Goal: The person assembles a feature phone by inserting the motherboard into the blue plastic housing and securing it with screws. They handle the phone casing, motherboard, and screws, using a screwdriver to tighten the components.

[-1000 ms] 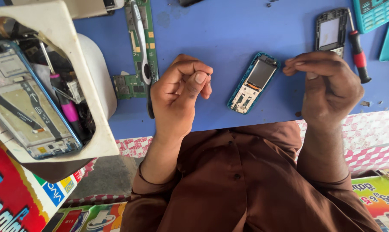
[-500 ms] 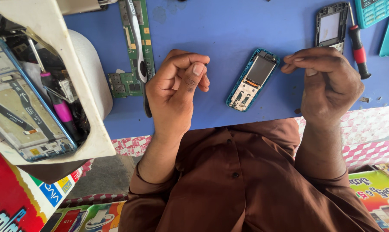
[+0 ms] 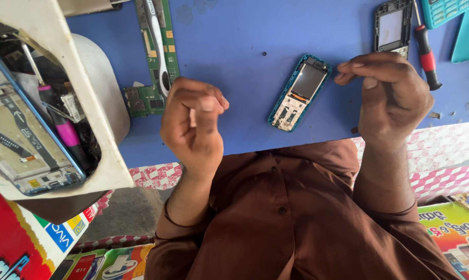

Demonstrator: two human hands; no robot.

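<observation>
Teal opened phone point(image 3: 299, 93) untouched between loosely curled left hand point(image 3: 192, 124) and pinching right hand point(image 3: 390, 93), contents unclear

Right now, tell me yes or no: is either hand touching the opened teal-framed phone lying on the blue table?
No: the opened teal-framed phone lies alone on the blue table, between the left hand and right hand, both apart from it.

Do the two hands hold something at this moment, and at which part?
It cannot be told. Both the left hand and the right hand pinch their fingertips together above the blue table, but no object shows between them.
</observation>
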